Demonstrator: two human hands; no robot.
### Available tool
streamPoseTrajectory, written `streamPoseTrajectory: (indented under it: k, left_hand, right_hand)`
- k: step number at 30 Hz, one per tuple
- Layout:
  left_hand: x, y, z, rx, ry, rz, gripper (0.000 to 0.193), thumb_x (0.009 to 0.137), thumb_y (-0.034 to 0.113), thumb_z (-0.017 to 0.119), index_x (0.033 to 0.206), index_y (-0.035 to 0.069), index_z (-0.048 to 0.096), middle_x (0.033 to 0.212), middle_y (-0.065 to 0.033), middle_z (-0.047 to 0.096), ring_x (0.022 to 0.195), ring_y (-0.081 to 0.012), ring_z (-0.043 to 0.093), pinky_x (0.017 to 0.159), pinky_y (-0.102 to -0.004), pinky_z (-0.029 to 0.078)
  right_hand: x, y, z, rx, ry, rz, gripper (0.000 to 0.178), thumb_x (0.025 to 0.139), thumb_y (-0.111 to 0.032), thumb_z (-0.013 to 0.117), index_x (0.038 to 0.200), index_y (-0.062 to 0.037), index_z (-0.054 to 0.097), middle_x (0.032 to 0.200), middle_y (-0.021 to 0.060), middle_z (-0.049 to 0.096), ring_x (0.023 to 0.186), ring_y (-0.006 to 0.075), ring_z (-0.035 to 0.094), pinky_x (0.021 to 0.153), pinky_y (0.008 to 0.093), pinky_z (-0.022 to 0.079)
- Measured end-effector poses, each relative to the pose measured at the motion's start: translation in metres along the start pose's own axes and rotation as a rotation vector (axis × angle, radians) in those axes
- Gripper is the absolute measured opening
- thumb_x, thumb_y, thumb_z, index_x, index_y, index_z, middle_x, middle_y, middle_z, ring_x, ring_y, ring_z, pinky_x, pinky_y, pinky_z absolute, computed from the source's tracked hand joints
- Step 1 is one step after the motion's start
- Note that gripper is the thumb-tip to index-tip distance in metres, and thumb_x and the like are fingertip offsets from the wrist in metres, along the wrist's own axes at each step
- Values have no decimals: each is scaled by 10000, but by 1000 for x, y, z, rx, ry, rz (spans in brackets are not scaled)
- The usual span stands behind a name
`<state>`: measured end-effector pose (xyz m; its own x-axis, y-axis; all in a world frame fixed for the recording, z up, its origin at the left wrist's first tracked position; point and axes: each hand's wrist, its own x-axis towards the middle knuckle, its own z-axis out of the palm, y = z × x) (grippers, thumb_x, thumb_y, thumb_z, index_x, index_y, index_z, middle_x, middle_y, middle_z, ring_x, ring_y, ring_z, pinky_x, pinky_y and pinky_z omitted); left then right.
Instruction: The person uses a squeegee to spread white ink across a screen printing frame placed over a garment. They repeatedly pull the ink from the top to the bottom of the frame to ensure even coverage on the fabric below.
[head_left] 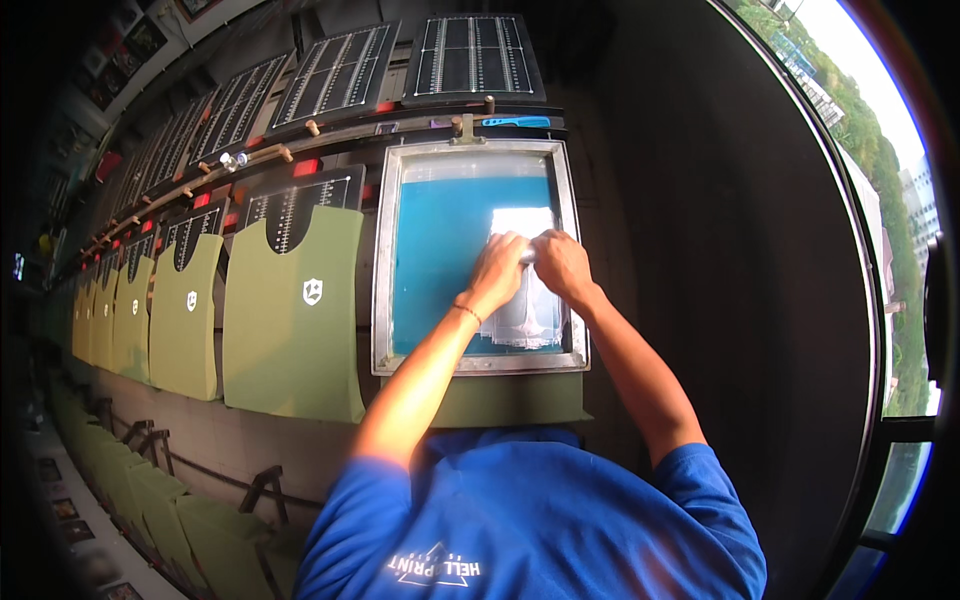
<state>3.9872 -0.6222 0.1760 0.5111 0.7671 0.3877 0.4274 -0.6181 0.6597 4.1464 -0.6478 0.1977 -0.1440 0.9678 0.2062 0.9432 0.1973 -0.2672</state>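
Note:
Both hands are closed side by side over the right half of a metal-framed printing screen (382, 250). My left hand (499, 264) and my right hand (562, 262) grip a small squeegee (528, 256), mostly hidden by the fingers. The screen's mesh (438, 240) is blue. White ink (527, 325) smears across it below my hands, and a bright white patch (520, 218) shows just beyond them. A green shirt (500, 400) sticks out beneath the near edge of the frame.
To the left, several green shirts (292, 330) lie on black boards, some with a small white shield print. More black ruled boards (472, 60) stand behind. Beyond the screen a blue tool (515, 122) rests on the rail. A dark wall (730, 250) rises at the right.

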Motion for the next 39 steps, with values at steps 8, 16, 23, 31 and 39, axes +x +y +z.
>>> streamPoseTrajectory:
  k: [8,16,23,31,39]
  left_hand:
    - [-131,73,-5,-23,-41,-84,412,737,-102,551,1144,-58,596,1164,-177,598,1093,-373,549,964,-442,462]
    - [-127,51,14,-13,-37,-61,416,761,-67,578,1176,-35,592,1147,-160,605,1096,-354,557,956,-437,465]
    - [5,-20,13,-12,9,-37,298,762,-84,580,1047,3,596,1081,-160,609,1028,-382,554,909,-450,461]
    - [-23,14,4,41,43,-40,336,762,-79,583,1091,-13,601,1103,-162,604,1060,-370,552,933,-446,462]
    - [-143,58,20,45,-22,34,359,798,1,569,1156,-17,579,1184,-149,584,1138,-325,533,984,-428,431]
  right_hand:
    - [-134,-57,-3,143,-30,-12,249,805,-46,566,1033,-24,663,1003,125,651,941,306,621,820,387,530]
    - [-126,-53,18,130,-17,98,249,779,-37,608,1010,-50,699,1007,78,674,946,272,638,792,355,545]
    - [15,11,23,-1,-67,55,145,775,-63,571,831,-47,705,899,137,692,861,325,666,755,420,548]
    - [-14,-7,0,15,2,-27,158,789,-50,571,874,-38,703,926,126,685,900,316,641,804,404,523]
    - [-147,-59,13,50,91,30,237,804,-35,562,1011,-38,678,1027,109,635,999,308,579,889,414,470]
